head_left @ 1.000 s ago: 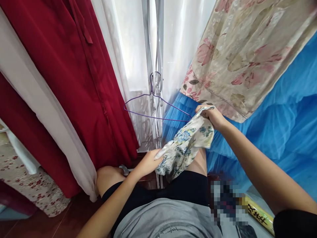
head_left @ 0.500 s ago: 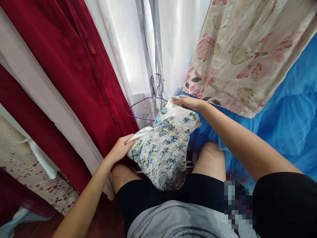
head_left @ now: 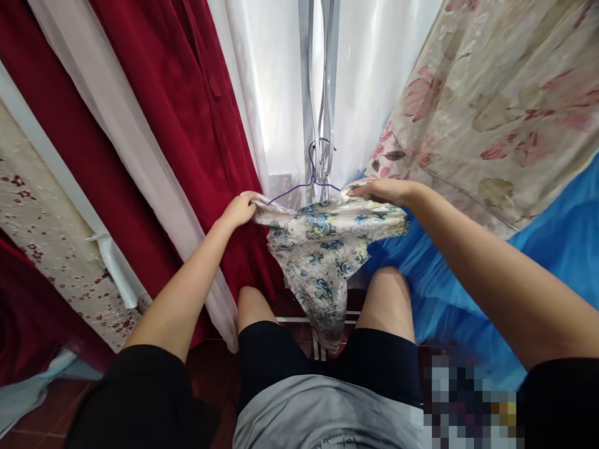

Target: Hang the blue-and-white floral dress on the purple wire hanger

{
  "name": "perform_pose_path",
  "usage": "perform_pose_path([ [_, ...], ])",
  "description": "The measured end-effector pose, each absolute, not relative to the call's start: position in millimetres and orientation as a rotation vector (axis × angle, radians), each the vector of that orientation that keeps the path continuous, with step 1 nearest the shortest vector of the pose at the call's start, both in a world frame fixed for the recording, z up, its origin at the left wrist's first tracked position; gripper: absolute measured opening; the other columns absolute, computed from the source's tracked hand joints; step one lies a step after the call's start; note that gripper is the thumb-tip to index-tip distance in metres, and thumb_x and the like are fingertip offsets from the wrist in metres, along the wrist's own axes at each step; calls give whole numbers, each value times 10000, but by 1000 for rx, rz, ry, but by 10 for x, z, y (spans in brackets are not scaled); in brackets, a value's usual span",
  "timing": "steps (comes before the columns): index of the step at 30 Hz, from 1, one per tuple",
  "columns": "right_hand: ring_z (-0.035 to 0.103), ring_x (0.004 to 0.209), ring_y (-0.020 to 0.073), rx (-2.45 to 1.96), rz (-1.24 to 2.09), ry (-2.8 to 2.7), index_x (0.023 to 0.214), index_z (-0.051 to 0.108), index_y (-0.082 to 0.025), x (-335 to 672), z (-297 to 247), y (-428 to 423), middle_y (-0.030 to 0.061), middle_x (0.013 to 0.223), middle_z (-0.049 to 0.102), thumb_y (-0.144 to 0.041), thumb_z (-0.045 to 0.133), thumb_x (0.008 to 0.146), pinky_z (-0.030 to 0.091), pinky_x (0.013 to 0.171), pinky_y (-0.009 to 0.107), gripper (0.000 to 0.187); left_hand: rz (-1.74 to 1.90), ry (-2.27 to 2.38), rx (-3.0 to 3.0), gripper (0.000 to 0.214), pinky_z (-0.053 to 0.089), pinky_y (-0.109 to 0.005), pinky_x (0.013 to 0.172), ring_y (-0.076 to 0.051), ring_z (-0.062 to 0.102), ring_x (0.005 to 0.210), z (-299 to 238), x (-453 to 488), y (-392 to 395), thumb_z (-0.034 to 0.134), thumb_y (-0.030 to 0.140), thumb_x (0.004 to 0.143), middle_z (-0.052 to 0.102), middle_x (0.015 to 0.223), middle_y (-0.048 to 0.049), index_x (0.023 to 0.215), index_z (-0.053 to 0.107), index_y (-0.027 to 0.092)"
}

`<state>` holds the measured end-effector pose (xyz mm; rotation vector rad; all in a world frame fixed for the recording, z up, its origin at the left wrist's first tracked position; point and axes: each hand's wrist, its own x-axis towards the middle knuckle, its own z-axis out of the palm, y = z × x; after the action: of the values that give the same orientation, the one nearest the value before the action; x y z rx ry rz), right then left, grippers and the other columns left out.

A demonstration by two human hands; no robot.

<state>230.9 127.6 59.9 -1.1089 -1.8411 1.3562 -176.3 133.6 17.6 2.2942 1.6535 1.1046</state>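
Floral cloth (head_left: 327, 249): white with blue flowers, stretched between your hands, its middle sagging down between your knees. Your left hand (head_left: 239, 210): fingers closed, pinching one top corner. Your right hand (head_left: 384, 190): fingers pressed on the other corner. Purple wire hanger (head_left: 311, 178): just behind the cloth's top edge, hooked on the metal pole (head_left: 314, 93).
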Motion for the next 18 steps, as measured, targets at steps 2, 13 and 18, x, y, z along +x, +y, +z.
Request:
perform_pose_path([
  [2,705,742,248,-1122,1444,-1782,856,748,-197,2300,571,1271,103,882,778,-319,815,758,568,605,330,170,1250,1501,2235,253,507,-362,907,-230,646,903,305,-1594,1430,520,186,782,715,978,-82,970,687,164],
  [13,442,495,90,-1002,1054,-1807,612,608,-184,2870,36,1018,-40,551,535,-550,838,734,346,486,245,449,1643,1596,2304,411,378,-297,689,-192,573,697,304,-1234,1081,414,461,993,587,684,-35,735,580,188],
  [18,447,451,110,-992,950,-1580,574,590,-199,2858,272,859,-17,519,551,-552,854,698,320,450,268,458,1287,1861,2568,405,324,-307,651,-250,599,713,436,-955,792,497,572,950,618,700,-52,939,688,215],
])
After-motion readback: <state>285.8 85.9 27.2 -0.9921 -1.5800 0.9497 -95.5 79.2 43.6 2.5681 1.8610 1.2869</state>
